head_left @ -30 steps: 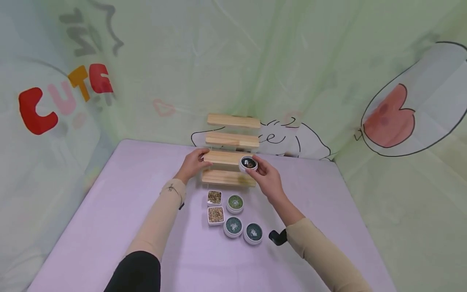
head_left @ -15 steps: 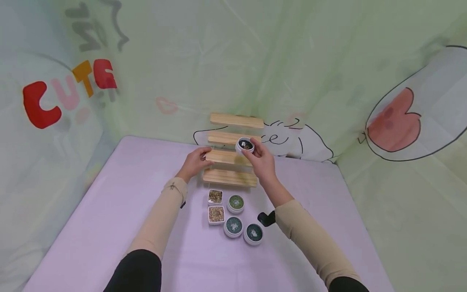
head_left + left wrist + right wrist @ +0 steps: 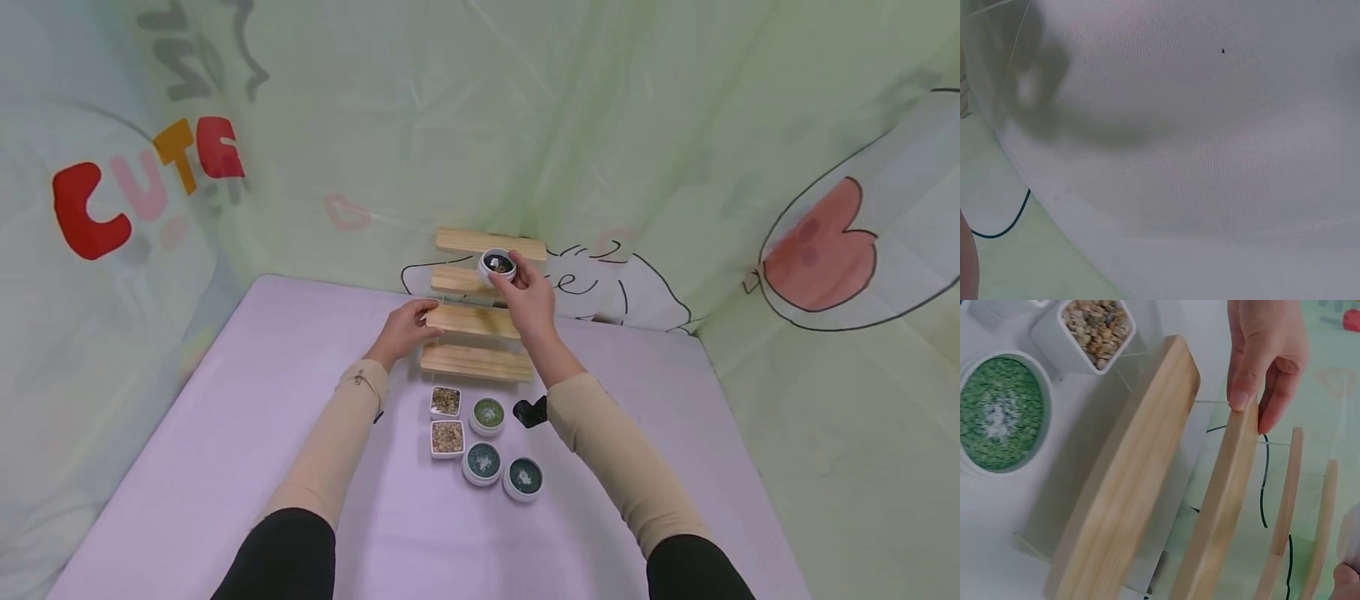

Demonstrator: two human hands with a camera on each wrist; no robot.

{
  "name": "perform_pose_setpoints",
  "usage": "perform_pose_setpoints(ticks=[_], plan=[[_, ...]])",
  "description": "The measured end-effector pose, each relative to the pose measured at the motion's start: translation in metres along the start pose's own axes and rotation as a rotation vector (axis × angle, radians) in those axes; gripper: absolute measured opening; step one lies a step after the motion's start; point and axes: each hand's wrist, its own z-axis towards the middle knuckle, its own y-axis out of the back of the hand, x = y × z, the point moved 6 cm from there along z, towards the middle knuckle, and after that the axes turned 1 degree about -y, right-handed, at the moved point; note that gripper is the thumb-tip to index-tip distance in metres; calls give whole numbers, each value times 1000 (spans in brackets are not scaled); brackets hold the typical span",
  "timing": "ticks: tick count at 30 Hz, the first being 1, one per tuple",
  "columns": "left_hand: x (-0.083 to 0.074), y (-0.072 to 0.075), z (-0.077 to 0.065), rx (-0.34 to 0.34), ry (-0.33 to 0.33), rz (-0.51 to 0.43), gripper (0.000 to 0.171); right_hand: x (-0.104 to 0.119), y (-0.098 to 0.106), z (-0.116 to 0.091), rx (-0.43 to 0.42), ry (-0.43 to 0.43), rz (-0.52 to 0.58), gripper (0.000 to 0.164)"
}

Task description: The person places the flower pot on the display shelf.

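Observation:
A stepped rack with several pale wooden slats (image 3: pixel 476 362) stands at the back of the table. My left hand (image 3: pixel 405 332) pinches the left end of its second slat from the bottom; the right wrist view shows the thumb and fingers around that slat (image 3: pixel 1222 487). In my right hand (image 3: pixel 531 300) is a small round white pot (image 3: pixel 497 264) with a dark filling, held between thumb and fingers. It overlaps the second slat from the top in the head view. Only a sliver of the pot and a fingertip show at the right wrist view's edge.
In front of the rack stand two square white pots of pebbles (image 3: pixel 446 402), a round pot with green filling (image 3: pixel 488 414) and two with dark teal filling (image 3: pixel 482 461). A lilac cloth (image 3: pixel 300 375) covers the table. A printed pale green curtain (image 3: pixel 360 125) hangs behind.
My right hand has lifted the round pot up and slightly left, from the lower slats to the upper ones. The left hand keeps its grip on the rack.

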Motion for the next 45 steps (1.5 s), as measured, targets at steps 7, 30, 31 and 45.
perform_pose_setpoints(ticks=[7,30,31,45], plan=[[-4,2,1,-4,-10,13,60,15,-8,17,-18,74,-93,58],[1,-1,4,13,-26,54,59,16,-32,43,-31,12,-236,56],[1,-1,4,11,-25,56,59,16,-33,44,-26,12,-234,56],[0,-1,2,7,-29,66,58,23,-40,54,61,7,-362,57]])
